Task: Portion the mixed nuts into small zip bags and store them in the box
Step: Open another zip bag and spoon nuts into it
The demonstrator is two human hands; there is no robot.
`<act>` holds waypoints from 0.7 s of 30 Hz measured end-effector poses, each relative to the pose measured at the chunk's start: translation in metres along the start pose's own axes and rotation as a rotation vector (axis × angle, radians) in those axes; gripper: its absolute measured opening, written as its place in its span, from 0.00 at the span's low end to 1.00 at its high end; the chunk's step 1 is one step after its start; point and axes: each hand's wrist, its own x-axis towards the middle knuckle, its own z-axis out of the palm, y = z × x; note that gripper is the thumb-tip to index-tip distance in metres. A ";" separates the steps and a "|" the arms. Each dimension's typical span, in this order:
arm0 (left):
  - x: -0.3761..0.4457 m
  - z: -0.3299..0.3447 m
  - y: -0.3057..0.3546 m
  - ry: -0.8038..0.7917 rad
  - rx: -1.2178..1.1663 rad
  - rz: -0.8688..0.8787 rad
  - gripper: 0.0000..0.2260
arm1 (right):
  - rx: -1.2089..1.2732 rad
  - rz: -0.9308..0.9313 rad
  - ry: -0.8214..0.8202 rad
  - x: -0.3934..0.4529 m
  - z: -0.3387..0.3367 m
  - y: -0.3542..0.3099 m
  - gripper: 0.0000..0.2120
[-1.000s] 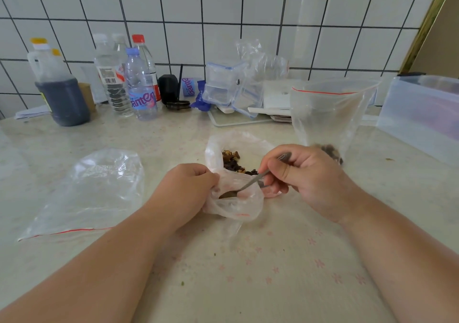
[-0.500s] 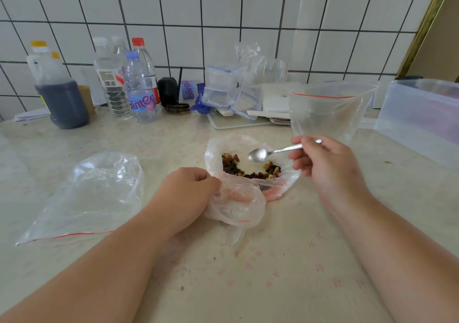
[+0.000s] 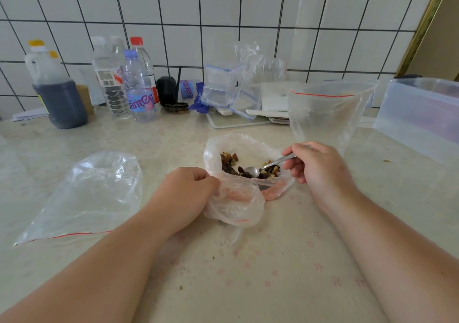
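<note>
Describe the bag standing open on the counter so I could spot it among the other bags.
Start at the big translucent storage box at the counter's right edge. Just to its left, beyond the right hand, stands the upright zip bag. Unlike the flat zip bag at left and the crumpled nut bag, it stands upright, mouth wide open, with a red line at its rim.

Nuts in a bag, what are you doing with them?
A person is scooping mixed nuts. The left hand grips the rim of the nut bag, holding it open. The right hand holds a spoon dipped into the nuts. An open zip bag stands just behind, and another zip bag lies flat to the left.
</note>
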 end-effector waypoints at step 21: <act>0.002 0.000 -0.003 0.007 -0.023 -0.003 0.14 | 0.390 0.329 0.020 0.003 -0.005 -0.008 0.12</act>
